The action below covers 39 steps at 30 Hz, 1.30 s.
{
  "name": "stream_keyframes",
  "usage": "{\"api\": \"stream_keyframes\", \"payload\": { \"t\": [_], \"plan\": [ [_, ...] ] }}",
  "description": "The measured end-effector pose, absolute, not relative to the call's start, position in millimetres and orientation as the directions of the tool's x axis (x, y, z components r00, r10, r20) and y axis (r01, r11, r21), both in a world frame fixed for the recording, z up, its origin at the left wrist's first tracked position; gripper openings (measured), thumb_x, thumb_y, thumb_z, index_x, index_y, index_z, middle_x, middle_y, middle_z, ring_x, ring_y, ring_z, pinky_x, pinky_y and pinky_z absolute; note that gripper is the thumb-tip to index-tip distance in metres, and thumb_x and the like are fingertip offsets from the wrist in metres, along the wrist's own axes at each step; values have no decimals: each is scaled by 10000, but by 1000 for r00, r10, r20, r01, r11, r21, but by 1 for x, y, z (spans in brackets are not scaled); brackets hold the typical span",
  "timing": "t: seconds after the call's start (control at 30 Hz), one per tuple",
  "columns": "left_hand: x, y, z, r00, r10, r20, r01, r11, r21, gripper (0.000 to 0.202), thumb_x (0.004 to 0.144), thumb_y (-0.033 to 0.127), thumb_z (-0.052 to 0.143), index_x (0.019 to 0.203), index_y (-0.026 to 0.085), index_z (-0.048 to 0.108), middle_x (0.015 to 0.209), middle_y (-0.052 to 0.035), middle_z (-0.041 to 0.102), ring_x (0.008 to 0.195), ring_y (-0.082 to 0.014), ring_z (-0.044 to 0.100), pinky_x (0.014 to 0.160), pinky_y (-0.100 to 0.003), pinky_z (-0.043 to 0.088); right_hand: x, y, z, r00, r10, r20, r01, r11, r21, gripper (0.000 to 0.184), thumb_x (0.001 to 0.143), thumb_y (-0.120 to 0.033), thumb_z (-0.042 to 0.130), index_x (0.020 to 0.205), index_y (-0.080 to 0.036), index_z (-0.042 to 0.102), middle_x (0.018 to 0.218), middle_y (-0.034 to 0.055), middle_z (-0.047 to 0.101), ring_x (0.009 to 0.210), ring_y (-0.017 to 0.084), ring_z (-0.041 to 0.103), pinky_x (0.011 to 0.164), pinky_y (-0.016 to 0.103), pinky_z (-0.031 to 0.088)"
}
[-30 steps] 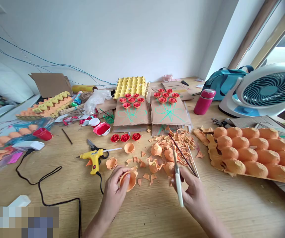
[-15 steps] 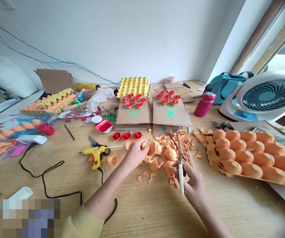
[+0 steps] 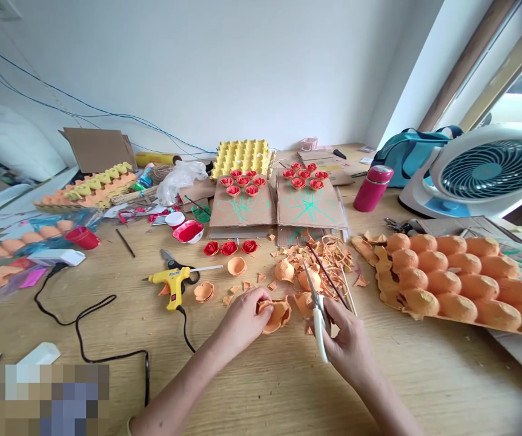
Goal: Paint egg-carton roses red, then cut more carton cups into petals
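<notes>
My left hand is closed on an orange egg-carton cup with a jagged rim, low over the table. My right hand grips scissors with white handles, their blades pointing away from me and slightly apart. A thin dark red stick runs close by the right fingers; whether they touch it I cannot tell. Beyond the hands are more uncut-looking cups and a heap of orange scraps. To the left sit a trimmed cup and a petalled cup.
A yellow glue gun with a black cord lies left, over dark scissors. Red paper roses stand before two cardboard sheets bearing red flowers. On the right are an orange egg tray, a pink flask and a fan.
My left hand has come nearer and lower, and now holds the jagged cup that lay on the table. The trimmed cup at left has come into full view. The scissors have tilted leftward.
</notes>
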<state>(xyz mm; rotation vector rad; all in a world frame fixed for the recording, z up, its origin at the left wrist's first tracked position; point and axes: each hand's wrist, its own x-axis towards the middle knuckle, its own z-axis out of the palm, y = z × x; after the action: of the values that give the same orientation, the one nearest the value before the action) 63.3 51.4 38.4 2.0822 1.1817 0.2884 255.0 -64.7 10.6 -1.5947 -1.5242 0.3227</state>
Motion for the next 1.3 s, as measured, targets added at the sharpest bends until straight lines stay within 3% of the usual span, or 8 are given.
{"api": "stream_keyframes", "payload": {
  "t": [0.23, 0.4, 0.53, 0.7, 0.83, 0.97, 1.13, 1.3],
  "plan": [
    [74, 38, 20, 528, 848, -31, 688, -407, 602, 291, 799, 82, 568, 1058, 213, 567, 1029, -67, 672, 907, -232, 670, 761, -322, 492, 258, -64, 12, 295, 900, 321, 657, 53, -752, 239, 945, -351, 552, 753, -208, 545, 623, -41, 485, 574, 121, 426, 539, 233, 345],
    [88, 34, 23, 592, 804, -57, 629, -416, 657, 236, 771, 56, 571, 933, 224, 605, 855, -13, 699, 804, -210, 669, 717, -293, 466, 269, -65, 15, 396, 865, 309, 555, 43, -831, 231, 926, -371, 577, 767, -204, 574, 647, -29, 515, 595, 126, 446, 541, 233, 369],
    [96, 37, 30, 604, 791, -91, 563, -343, 752, 232, 755, 82, 589, 944, 216, 610, 634, 62, 580, 602, -152, 571, 584, -244, 403, 284, -67, 18, 524, 811, 261, 414, 26, -910, 217, 897, -415, 633, 874, -199, 641, 703, -6, 599, 629, 149, 513, 579, 254, 431],
    [116, 40, 44, 668, 733, -129, 444, -253, 860, 187, 775, 152, 610, 955, 198, 632, 664, 51, 610, 597, -131, 579, 544, -215, 414, 296, -70, 24, 654, 715, 249, 307, 50, -950, 279, 900, -469, 633, 879, -191, 642, 676, -9, 576, 586, 140, 492, 536, 250, 413],
    [154, 36, 48, 707, 707, -16, 511, -495, 702, 185, 820, 188, 620, 1005, 198, 622, 819, -22, 702, 724, -183, 665, 630, -258, 505, 296, -69, 28, 689, 681, 248, 258, 90, -962, 309, 887, -500, 653, 867, -193, 624, 649, -14, 558, 541, 128, 437, 485, 245, 373],
    [184, 30, 48, 682, 731, 14, 564, -539, 626, 179, 841, 215, 638, 1009, 156, 627, 1067, -156, 686, 961, -319, 679, 803, -415, 554, 297, -68, 26, 666, 715, 210, 230, 72, -971, 313, 886, -512, 658, 915, -201, 637, 614, -24, 554, 543, 144, 468, 496, 254, 400],
    [146, 26, 42, 684, 696, 220, 474, -653, 591, 334, 909, 337, 654, 1198, 191, 572, 1122, -132, 655, 1067, -313, 638, 921, -454, 550, 303, -70, 20, 670, 717, 193, 292, -16, -956, 349, 871, -535, 655, 879, -188, 690, 719, 31, 651, 628, 188, 571, 539, 276, 446],
    [46, 27, -5, 407, 843, 351, 696, -535, 479, 468, 952, 249, 558, 1402, 196, 444, 1327, -170, 571, 1255, -338, 555, 1059, -542, 464, 303, -75, 19, 668, 724, 174, 290, -38, -956, 340, 861, -536, 668, 881, -197, 691, 686, 19, 640, 619, 184, 576, 550, 271, 458]
  ]
}}
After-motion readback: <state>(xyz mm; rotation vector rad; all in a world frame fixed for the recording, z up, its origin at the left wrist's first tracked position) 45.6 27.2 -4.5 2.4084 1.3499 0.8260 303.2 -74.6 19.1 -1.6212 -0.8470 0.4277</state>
